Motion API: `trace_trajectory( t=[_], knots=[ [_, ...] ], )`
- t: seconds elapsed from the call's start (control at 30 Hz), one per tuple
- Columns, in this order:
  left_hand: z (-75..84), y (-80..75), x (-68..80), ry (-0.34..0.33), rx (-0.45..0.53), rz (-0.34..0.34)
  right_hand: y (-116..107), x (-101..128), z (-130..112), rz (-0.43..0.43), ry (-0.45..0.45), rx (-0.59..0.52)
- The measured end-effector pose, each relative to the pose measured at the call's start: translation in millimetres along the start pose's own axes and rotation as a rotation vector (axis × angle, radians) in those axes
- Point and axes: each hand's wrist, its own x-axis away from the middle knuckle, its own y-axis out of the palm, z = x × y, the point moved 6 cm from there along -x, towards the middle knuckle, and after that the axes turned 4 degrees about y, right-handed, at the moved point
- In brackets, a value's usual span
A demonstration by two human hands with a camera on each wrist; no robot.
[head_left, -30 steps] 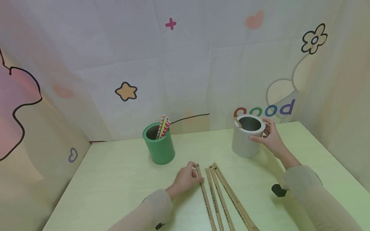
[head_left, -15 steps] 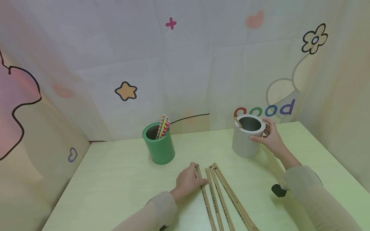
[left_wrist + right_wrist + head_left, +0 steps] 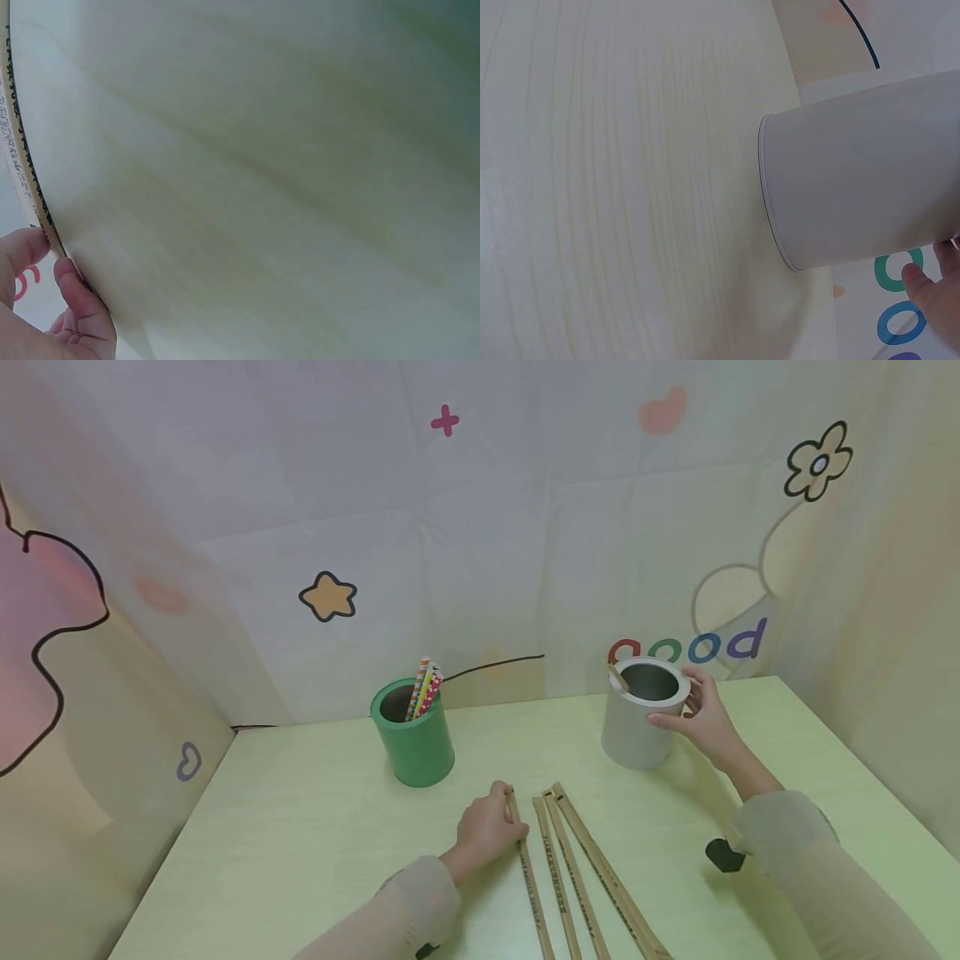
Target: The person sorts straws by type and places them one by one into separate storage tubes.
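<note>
Several long paper-wrapped sticks lie side by side on the pale green table (image 3: 300, 827). My left hand (image 3: 487, 828) pinches the upper end of the leftmost stick (image 3: 525, 868), seen in the left wrist view as a printed strip (image 3: 22, 157) between thumb and fingers (image 3: 79, 300). My right hand (image 3: 701, 714) holds the rim and side of the white cylindrical cup (image 3: 641, 714), whose wall (image 3: 862, 172) fills the right wrist view with a fingertip (image 3: 922, 289) against it. One wrapped stick end (image 3: 617, 677) leans inside the white cup.
A green cup (image 3: 412, 739) holding colourful patterned straws (image 3: 424, 687) stands left of centre. A small black object (image 3: 723, 853) lies by my right sleeve. A printed fabric backdrop (image 3: 480, 527) closes in the table at the back and sides.
My left hand has shifted slightly along the leftmost stick and its forearm has come forward. The right hand and white cup have stayed put.
</note>
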Motion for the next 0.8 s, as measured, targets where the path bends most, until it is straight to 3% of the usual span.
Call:
trace_trajectory(
  t=[0.4, 0.8],
  knots=[
    [-1.9, -1.8, -0.2, -0.08, 0.032, 0.021, 0.1, -0.1, 0.5, -0.002, -0.002, 0.005],
    [-3.6, -3.4, 0.2, -0.046, 0.045, 0.016, -0.2, -0.7, 1.6, -0.006, 0.003, 0.01]
  ],
)
